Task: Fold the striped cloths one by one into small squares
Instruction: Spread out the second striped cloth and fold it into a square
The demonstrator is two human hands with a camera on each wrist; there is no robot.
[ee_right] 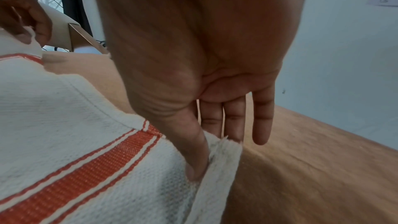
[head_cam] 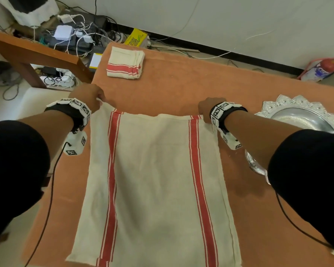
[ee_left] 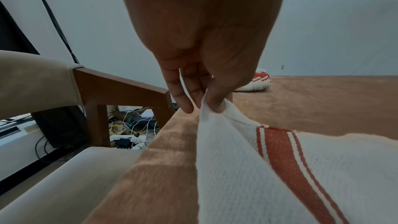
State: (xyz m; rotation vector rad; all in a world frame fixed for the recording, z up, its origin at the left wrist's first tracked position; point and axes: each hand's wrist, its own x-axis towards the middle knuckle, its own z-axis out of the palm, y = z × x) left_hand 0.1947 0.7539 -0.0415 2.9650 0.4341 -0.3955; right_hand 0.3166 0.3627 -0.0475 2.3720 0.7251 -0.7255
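- Head view, left to right: wooden chair [head_cam: 33, 53] and a cable tangle [head_cam: 73, 38] on the floor, out past the left hand.
- Left hand [head_cam: 89, 97] pinches the far-left corner of the striped cloth [head_cam: 154, 180]. Left wrist view confirms it: thumb and fingertips [ee_left: 215, 103] closed on the corner, fabric lifted into a small peak, one finger hanging loose beside it.
- Cloth lies spread between the two hands and runs back toward the person's body, on the orange table cover [head_cam: 181, 83]. Two red stripe bands run lengthwise, one just inside each hand.
- Folded cloth [head_cam: 124, 62] sits beyond the left hand, well apart from the spread one. Looks like a finished square.
- Right hand [head_cam: 207, 109] is on the far-right corner. Right wrist view: thumb [ee_right: 193, 156] pressed into the hem against the index side, other fingers straight, hanging just off the edge.
- Silver tray [head_cam: 297, 116] sits right of the right hand, partly under that forearm.
- Step, my read: first fold of this cloth; both far corners gripped, no fold made yet.
- Next move probably: lift both corners evenly and bring them to the near edge, stripes lined up.
- Risk: the right-hand grip looks shallower and could slip.
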